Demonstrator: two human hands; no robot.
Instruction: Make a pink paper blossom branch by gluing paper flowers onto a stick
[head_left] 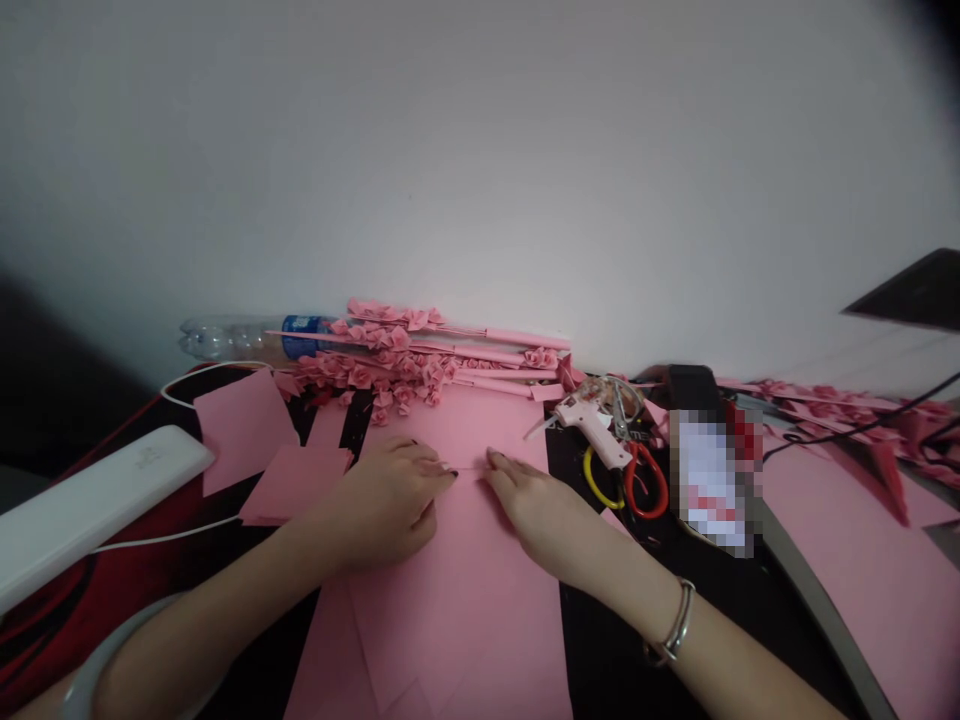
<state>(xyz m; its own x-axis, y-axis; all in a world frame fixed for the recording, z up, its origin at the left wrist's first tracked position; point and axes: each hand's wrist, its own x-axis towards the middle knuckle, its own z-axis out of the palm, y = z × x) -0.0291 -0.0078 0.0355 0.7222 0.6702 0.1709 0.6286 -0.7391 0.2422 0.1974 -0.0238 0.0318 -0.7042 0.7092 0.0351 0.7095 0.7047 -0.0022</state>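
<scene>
Hands meet at mid-frame on a pink paper sheet (pixel 457 590) lying flat on the desk (pixel 615 650): the left hand (pixel 386 500) and right hand (pixel 529 500) press their fingertips onto it, holding nothing else. Just right lie a glue gun (pixel 596 428) and scissors (pixel 637 480). Behind, by the wall, paper roses (pixel 397 365) and a plastic bottle (pixel 247 337).

Both hands press flat on a large pink paper sheet (pixel 457 590), the left hand (pixel 386 500) and right hand (pixel 536 510) with fingertips nearly meeting over a fold line. Just right lie a glue gun (pixel 596 428) and scissors (pixel 637 480) (red and yellow handles). Paper roses (pixel 397 365) and a plastic bottle (pixel 247 337) line the wall.
</scene>
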